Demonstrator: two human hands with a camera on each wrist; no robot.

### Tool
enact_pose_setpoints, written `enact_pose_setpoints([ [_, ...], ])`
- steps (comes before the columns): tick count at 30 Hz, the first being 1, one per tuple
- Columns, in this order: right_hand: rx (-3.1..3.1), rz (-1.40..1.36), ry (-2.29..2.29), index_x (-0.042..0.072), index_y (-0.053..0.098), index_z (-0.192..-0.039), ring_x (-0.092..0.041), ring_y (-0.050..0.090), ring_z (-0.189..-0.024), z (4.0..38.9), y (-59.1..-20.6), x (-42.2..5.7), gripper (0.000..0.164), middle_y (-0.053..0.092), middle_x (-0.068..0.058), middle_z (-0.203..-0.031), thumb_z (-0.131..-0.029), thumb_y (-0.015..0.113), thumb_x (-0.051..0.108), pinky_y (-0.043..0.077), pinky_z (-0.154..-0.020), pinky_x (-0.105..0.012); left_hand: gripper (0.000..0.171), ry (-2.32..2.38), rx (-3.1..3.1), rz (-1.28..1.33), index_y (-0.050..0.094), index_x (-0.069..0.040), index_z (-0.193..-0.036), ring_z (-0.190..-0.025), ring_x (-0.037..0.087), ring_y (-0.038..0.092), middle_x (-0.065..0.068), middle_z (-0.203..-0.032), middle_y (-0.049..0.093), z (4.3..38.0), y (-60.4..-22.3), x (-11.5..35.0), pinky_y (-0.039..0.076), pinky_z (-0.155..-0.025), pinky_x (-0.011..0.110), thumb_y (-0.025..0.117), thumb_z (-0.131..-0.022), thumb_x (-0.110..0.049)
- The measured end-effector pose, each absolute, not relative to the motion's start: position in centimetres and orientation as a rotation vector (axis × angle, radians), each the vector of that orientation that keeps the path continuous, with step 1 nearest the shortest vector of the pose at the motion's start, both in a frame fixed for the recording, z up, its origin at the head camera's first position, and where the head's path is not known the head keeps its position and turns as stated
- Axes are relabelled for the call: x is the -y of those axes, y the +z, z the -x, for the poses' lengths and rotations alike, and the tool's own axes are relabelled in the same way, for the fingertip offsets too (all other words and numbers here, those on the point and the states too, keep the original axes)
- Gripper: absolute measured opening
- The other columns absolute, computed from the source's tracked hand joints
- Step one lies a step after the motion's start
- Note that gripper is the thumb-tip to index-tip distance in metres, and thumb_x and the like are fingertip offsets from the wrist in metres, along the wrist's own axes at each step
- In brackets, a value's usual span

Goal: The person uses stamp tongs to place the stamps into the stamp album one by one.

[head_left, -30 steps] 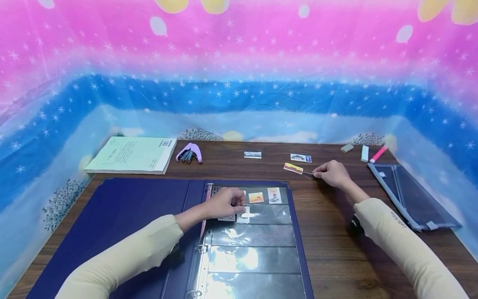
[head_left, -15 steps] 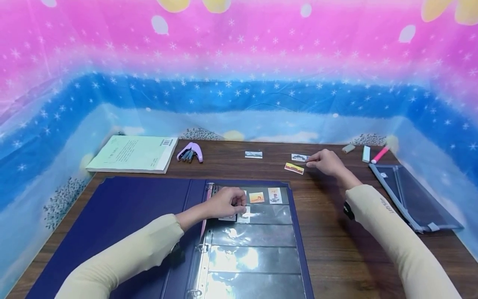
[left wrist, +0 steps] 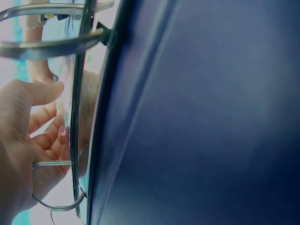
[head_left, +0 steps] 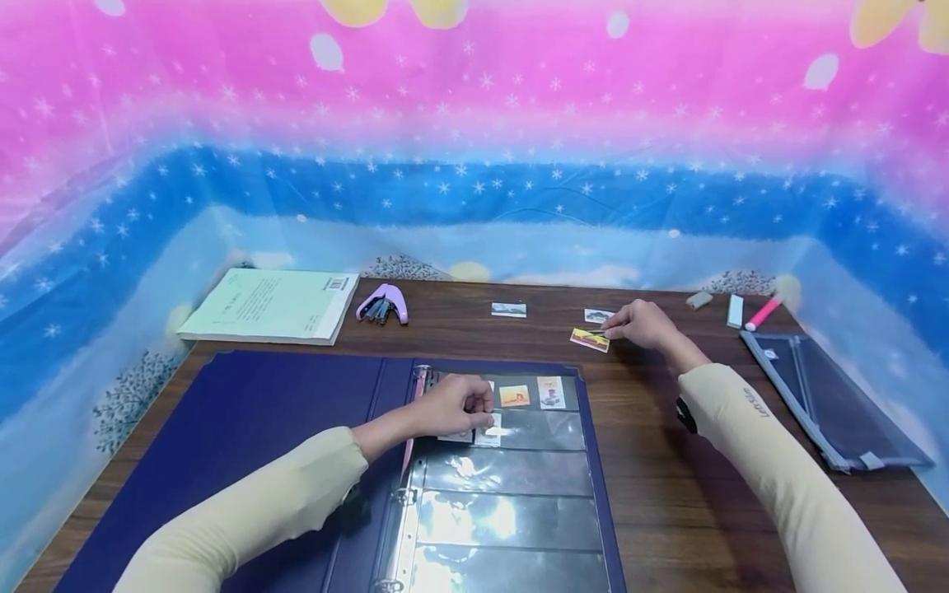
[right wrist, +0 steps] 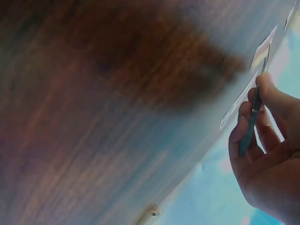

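Note:
My right hand (head_left: 643, 323) holds a pair of tweezers (right wrist: 253, 117) between thumb and fingers. Their tips lie over a yellow-and-red stamp (head_left: 588, 341) on the table; whether they grip it I cannot tell. Just behind it is a stamp with a dark picture (head_left: 596, 315), partly covered by my fingers. My left hand (head_left: 460, 405) rests on the upper part of a clear pocket page (head_left: 511, 472) in the open blue ring binder (head_left: 282, 436), fingers loosely bent. Beside it, an orange stamp (head_left: 515, 396) and a taller stamp (head_left: 551, 393) sit in the top row. Other stamps are partly hidden under that hand.
Another stamp (head_left: 508, 310) lies at the table's back. A pale green book (head_left: 274, 305) and a purple stapler-like object (head_left: 382, 303) stand back left. At right are a grey mesh zip pouch (head_left: 838, 403), a pink pen-like stick (head_left: 764, 313), a white block (head_left: 735, 311) and a grey block (head_left: 698, 300).
My right hand has moved left, bringing the tweezers from the yellow-and-red stamp's right end to over its top. My left hand has stayed on the page. The view has shifted slightly.

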State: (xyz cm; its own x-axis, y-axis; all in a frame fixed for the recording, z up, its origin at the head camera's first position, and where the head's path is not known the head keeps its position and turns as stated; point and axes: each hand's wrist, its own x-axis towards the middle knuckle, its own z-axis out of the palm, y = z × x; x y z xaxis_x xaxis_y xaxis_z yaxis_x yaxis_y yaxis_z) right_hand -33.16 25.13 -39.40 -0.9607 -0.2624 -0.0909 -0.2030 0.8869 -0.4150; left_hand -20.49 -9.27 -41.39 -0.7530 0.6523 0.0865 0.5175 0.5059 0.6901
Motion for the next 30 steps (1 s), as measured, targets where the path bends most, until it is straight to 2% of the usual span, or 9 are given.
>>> enact_pose_setpoints([
  [7, -3.001, 0.381, -0.585, 0.01, 0.075, -0.096, -0.032, 0.062, -0.096, 32.6, -39.7, -25.1, 0.017, 0.068, -0.014, -0.106, -0.088, 0.062, 0.018, 0.046, -0.076, -0.041, 0.01, 1.069, -2.564, -1.002, 0.059, -0.012, -0.076, -0.06, 0.002, 0.044, -0.003, -0.068, 0.054, 20.4, -41.3, 9.2, 0.037, -0.059, 0.016, 0.068, -0.081, -0.013],
  [15, -3.027, 0.5, -0.749, 0.006, 0.073, -0.099, -0.024, 0.063, -0.076, 31.6, -37.8, -24.6, 0.018, 0.069, -0.016, -0.101, -0.088, 0.062, 0.015, 0.042, -0.063, -0.03, 0.004, 1.062, -2.557, -1.034, 0.063, -0.01, -0.082, -0.059, 0.002, 0.042, -0.003, -0.066, 0.054, 20.6, -41.1, 8.8, 0.036, -0.06, 0.017, 0.065, -0.083, -0.012],
  [22, -2.909, 0.792, -0.839, 0.008, 0.075, -0.092, -0.024, 0.065, -0.08, 29.9, -35.8, -20.4, 0.012, 0.071, -0.01, -0.093, -0.084, 0.067, 0.013, 0.046, -0.067, -0.033, 0.005, 1.078, -2.536, -1.04, 0.065, -0.008, -0.089, -0.059, 0.005, 0.04, -0.001, -0.068, 0.052, 20.5, -40.8, 9.1, 0.036, -0.059, 0.019, 0.061, -0.087, -0.01],
  [26, -2.756, 0.763, -0.886, 0.008, 0.075, -0.091, -0.019, 0.065, -0.084, 28.4, -36.2, -18.4, 0.012, 0.071, -0.01, -0.093, -0.083, 0.067, 0.013, 0.05, -0.081, -0.04, 0.006, 1.091, -2.538, -1.063, 0.066, -0.008, -0.09, -0.059, 0.005, 0.04, 0.001, -0.068, 0.051, 20.5, -40.9, 9.0, 0.036, -0.059, 0.018, 0.061, -0.087, -0.008],
  [27, -2.712, 0.733, -0.899, 0.008, 0.075, -0.092, -0.018, 0.065, -0.082, 28.1, -36.4, -18.0, 0.013, 0.071, -0.011, -0.095, -0.084, 0.067, 0.013, 0.051, -0.081, -0.041, 0.007, 1.097, -2.536, -1.063, 0.066, -0.009, -0.09, -0.059, 0.005, 0.04, 0.001, -0.068, 0.051, 20.5, -40.9, 9.0, 0.035, -0.059, 0.018, 0.061, -0.087, -0.008],
  [30, -2.603, 0.655, -0.932, 0.005, 0.074, -0.095, -0.013, 0.057, -0.064, 27.2, -36.8, -17.3, 0.016, 0.072, -0.014, -0.098, -0.085, 0.066, 0.014, 0.05, -0.066, -0.033, 0.008, 1.1, -2.529, -1.065, 0.067, -0.009, -0.091, -0.058, 0.005, 0.04, 0.002, -0.068, 0.051, 20.4, -40.9, 8.9, 0.035, -0.058, 0.017, 0.061, -0.087, -0.007],
])
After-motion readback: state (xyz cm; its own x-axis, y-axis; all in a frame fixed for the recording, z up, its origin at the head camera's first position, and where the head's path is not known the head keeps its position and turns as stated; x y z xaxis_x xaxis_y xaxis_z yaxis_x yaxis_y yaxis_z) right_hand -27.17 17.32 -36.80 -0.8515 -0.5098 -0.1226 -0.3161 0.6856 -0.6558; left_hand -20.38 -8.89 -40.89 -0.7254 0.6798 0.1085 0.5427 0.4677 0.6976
